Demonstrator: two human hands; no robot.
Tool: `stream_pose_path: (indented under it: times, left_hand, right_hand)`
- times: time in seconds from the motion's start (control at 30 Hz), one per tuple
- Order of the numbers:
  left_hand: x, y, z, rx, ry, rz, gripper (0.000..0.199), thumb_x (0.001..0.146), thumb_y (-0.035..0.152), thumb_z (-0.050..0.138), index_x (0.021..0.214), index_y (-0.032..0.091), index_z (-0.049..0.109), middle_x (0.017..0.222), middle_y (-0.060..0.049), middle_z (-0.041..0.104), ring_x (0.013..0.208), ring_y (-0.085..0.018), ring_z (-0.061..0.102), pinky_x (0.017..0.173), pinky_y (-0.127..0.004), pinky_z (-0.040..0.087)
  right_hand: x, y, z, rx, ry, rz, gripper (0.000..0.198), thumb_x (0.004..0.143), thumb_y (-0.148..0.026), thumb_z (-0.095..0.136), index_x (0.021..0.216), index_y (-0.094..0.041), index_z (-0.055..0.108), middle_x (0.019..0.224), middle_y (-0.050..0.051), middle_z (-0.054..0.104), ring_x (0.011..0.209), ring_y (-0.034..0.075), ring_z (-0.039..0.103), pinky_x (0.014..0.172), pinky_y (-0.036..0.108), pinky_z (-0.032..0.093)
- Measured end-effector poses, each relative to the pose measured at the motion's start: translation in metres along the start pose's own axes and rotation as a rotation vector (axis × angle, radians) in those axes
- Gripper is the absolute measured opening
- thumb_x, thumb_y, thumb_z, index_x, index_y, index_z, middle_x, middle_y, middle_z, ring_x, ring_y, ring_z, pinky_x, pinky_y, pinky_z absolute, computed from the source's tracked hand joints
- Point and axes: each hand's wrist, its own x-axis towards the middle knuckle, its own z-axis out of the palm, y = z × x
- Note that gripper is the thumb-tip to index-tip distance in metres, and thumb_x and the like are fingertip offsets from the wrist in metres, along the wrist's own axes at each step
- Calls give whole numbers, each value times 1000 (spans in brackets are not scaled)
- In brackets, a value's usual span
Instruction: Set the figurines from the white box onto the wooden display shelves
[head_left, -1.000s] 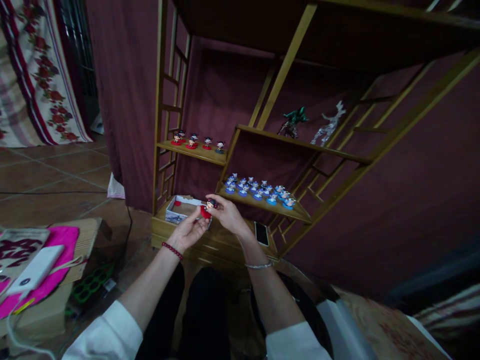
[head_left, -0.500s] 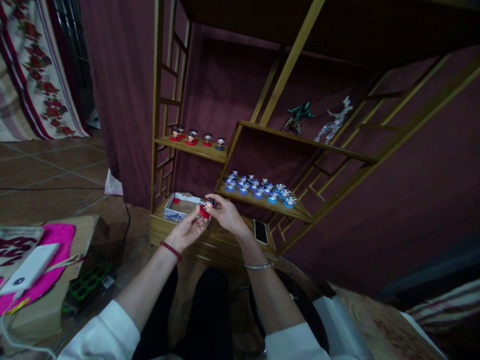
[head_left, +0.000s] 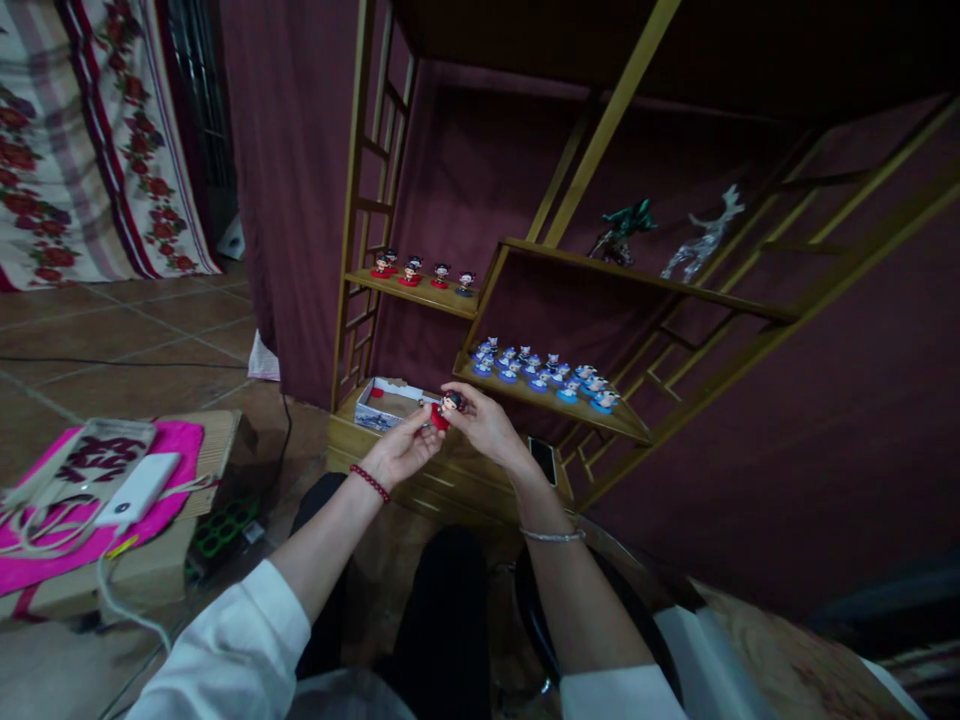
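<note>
Between my two hands is a small figurine with dark hair and a red base. My left hand is closed on the red base, thumb on top. From the right, my right hand pinches the figurine near its head. Just behind my left hand sits an open cardboard box with something small and red inside. Similar figurines on red bases stand on the upper left shelf. Several blue and purple figurines stand in rows on the middle shelf.
The wooden display rack also holds a green ornament and a clear deer ornament. A phone lies on its lower board. At left, a white power bank with cables rests on pink cloth. A black round stool is at right.
My view has turned to the left, so the rack and hands appear further right. Both hands still hold the figurine, which stays in front of the rack.
</note>
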Motion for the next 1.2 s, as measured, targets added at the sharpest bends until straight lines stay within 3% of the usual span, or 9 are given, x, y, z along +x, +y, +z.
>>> stream_pose_path:
  times: [0.33, 0.7, 0.93, 1.2]
  left_hand:
    - [-4, 11, -5, 8, -39, 17, 9, 80, 18, 54, 78, 11, 59, 66, -4, 59, 57, -7, 55, 52, -17, 47]
    - [4, 10, -14, -17, 8, -7, 10, 80, 17, 53, 78, 9, 58, 68, -5, 59, 57, -8, 55, 51, -16, 47]
    - [4, 13, -14, -45, -12, 10, 13, 80, 20, 53, 80, 8, 58, 69, -6, 58, 56, -8, 53, 51, -17, 47]
    - [8, 5, -19, -33, -63, -11, 14, 81, 21, 52, 83, 9, 58, 70, -5, 58, 55, -7, 52, 49, -16, 45]
  right_hand:
    - [4, -17, 8, -54, -1, -12, 35, 71, -21, 51, 106, -21, 55, 85, 0, 60, 67, 11, 55, 68, 25, 46]
    - [7, 0, 17, -3, -4, 11, 32, 72, -21, 49, 104, -21, 54, 87, 0, 61, 65, 11, 55, 64, 23, 46]
    - [12, 2, 19, 17, 20, -25, 32, 72, -22, 51, 103, -20, 55, 88, 0, 60, 67, 11, 56, 67, 25, 47]
    - [4, 11, 22, 98, 29, 25, 34, 71, -21, 52, 105, -20, 55, 94, 1, 61, 71, 11, 57, 67, 24, 48]
